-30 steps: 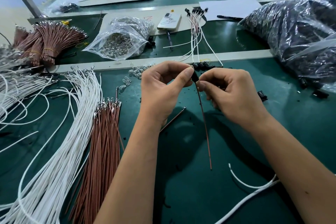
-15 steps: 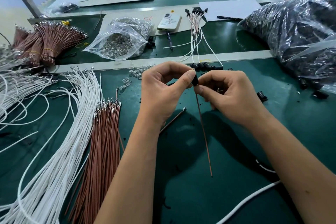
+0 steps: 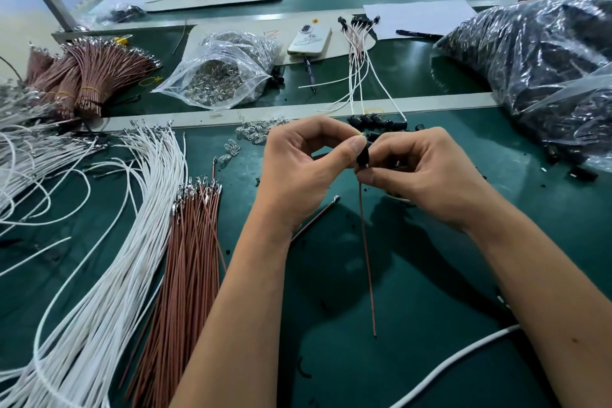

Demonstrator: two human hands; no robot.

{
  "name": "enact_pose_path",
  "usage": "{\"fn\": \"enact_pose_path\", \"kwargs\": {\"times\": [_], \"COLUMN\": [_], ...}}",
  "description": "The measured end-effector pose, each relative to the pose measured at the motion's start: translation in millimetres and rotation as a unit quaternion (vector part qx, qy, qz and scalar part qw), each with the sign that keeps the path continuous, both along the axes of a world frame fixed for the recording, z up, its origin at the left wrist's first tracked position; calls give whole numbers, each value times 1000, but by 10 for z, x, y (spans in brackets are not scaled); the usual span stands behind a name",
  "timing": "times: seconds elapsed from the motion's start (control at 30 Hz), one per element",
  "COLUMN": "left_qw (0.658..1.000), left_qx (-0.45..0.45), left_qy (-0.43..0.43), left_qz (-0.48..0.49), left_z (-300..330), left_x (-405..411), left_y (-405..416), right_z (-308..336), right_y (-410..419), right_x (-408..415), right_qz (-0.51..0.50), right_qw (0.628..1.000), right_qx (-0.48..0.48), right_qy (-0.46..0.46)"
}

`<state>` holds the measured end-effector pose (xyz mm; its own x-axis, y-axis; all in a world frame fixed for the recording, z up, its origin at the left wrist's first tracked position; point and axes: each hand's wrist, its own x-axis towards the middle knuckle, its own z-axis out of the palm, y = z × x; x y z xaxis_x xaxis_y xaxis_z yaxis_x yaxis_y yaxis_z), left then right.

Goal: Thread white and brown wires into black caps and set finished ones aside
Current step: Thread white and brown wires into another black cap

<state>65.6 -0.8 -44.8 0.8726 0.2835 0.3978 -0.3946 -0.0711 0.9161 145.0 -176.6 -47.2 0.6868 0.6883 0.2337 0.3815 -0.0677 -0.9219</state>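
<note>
At the far left, loose white wires [image 3: 82, 242] fan across the green bench [image 3: 430, 325], their metal terminals pointing away from the person. Behind them lie banded brown bundles [image 3: 89, 76]. Just right of the white wires is a flat stack of brown wires [image 3: 188, 258], terminals also at the far end. Farther back sits a clear bag [image 3: 222, 73] of small shiny parts, with a few clear bulbs [image 3: 251, 134] spilled near the bench's pale strip. The left hand [image 3: 298, 172] is raised over the middle of the bench, thumb and forefinger pinching the black cap [image 3: 363, 156]. A single brown wire [image 3: 366, 242] hangs from the cap's underside down towards the person, its free end just above the bench. The right hand [image 3: 427, 175] meets the left at the cap, fingers curled, thumb and forefinger pinching the wire right under the cap. Behind the hands lie loose caps [image 3: 374, 119], and beyond them a phone [image 3: 309, 40] and the finished wires [image 3: 359, 53] with caps on. At the far right a big bag [image 3: 543, 69] holds dark parts.
</note>
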Motion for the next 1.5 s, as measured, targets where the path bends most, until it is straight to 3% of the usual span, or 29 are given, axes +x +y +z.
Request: {"fn": "enact_pose_path", "kwargs": {"times": [0.13, 0.33, 0.73, 1.0, 1.5], "left_qw": [999, 993, 988, 992, 998], "left_qx": [-36, -82, -110, -25, -3], "left_qy": [30, 84, 104, 121, 64], "left_qz": [3, 4, -35, -26, -5], "left_z": [9, 24, 32, -18, 46], "left_x": [3, -12, -28, -19, -45], "left_y": [-13, -16, 19, -17, -59], "right_z": [2, -2, 14, 42, 62], "right_y": [12, 19, 26, 24, 28], "right_x": [-7, -35, -54, -81, -69], "right_qz": [-10, -23, -34, -26, -21], "right_qw": [1000, 998, 998, 999, 1000], "right_qx": [-20, -28, -16, -20, -4], "right_qy": [-10, 54, 59, 28, -15]}}
